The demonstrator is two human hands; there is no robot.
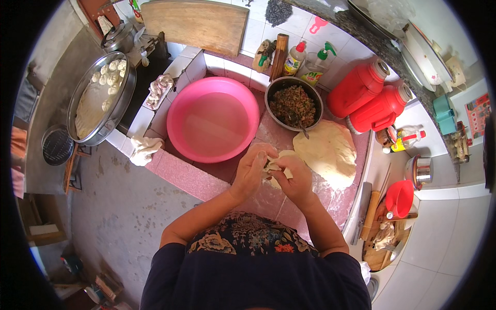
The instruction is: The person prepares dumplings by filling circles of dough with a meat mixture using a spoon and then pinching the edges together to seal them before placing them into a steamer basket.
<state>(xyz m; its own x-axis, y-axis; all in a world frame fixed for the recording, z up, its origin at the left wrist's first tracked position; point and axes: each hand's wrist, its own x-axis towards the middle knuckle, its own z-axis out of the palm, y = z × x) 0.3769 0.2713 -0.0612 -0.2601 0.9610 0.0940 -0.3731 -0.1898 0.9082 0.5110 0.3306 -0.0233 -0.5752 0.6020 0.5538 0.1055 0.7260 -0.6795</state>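
Note:
Both hands hold a small piece of dough [274,166] over the pink tiled counter. My left hand [254,167] cups it from the left, with something dark, perhaps filling, just showing. My right hand [294,176] pinches its edge with thumb and fingers. Pale dough shows behind the hands; its shape is partly hidden. Right of them lies a large slab of dough [327,153] with flour by its lower edge. A metal bowl of chopped filling [292,104] with a spoon in it stands above. Pleated buns [112,79] sit in a round metal steamer tray [73,112] at the upper left.
A pink basin of cloudy liquid [174,120] stands left of the hands. Two red thermos flasks [358,89] and a dish soap bottle [293,60] stand behind. A white cloth [144,150] lies on the ledge; a rolling pin [371,215] and red scoop [399,198] are at right.

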